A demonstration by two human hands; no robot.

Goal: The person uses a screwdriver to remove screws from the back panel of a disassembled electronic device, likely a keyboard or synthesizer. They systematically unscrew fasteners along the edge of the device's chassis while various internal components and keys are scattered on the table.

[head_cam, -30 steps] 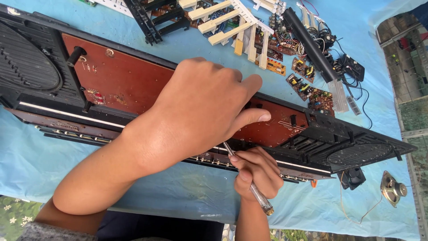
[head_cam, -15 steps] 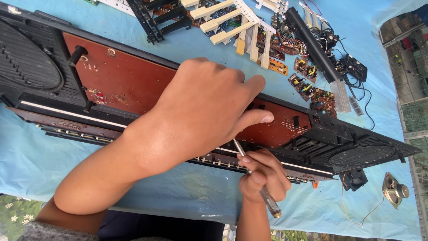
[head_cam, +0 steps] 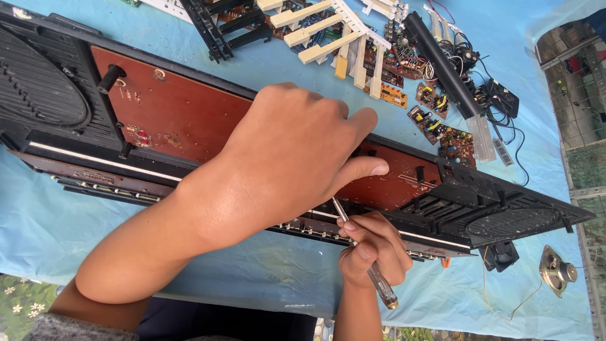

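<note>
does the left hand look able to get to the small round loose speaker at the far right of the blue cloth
Probably not without shifting: the left hand presses on the long black keyboard casing, and the right hand with its clear-handled screwdriver lies between it and the round speaker.

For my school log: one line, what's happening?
left hand: pressing keyboard chassis | right hand: grip on screwdriver | loose speaker: aside

The keyboard casing [head_cam: 505, 202] is matt black ribbed plastic around a dull reddish-brown circuit board [head_cam: 183, 113] – the screwdriver [head_cam: 369, 259] has a bright metal shaft and clear glossy plastic handle – under all lies smooth, faintly creased blue cloth [head_cam: 57, 233]
</note>
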